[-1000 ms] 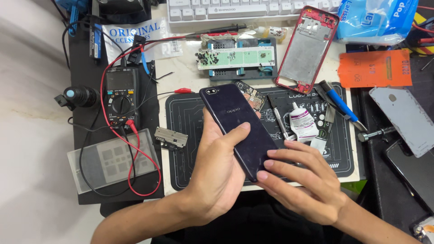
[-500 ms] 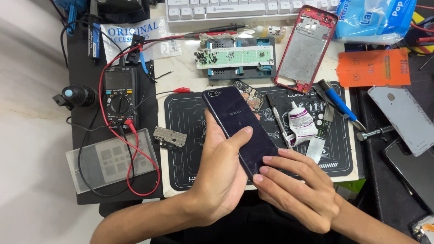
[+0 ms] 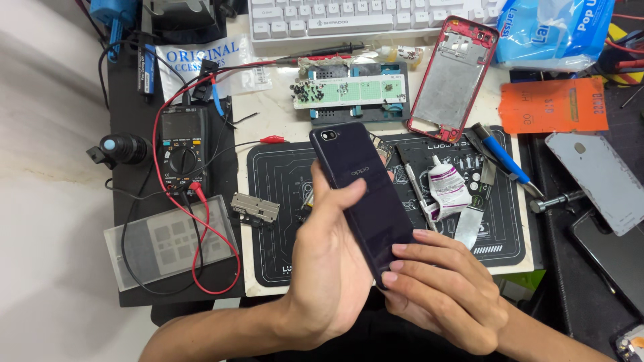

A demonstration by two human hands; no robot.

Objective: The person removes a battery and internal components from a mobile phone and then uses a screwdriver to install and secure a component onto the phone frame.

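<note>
Nearest the camera, the right hand [image 3: 446, 291] grips the lower end of a dark phone [image 3: 365, 198], fingertips curled over its bottom edge. The left hand [image 3: 329, 265] clasps the phone from the side, thumb pressed across its back. The phone is held back upward, tilted, above a black repair mat [image 3: 282, 201] on the worktop [image 3: 268, 110]. On the mat lie a small glue tube [image 3: 446, 188] and a blue-handled tool [image 3: 503, 157]. Beyond sits a green screw tray [image 3: 349, 90] scattered with tiny screws. Beside it lies a red phone frame [image 3: 453, 77], hollow. A multimeter [image 3: 181, 151] lies at the left.
</note>
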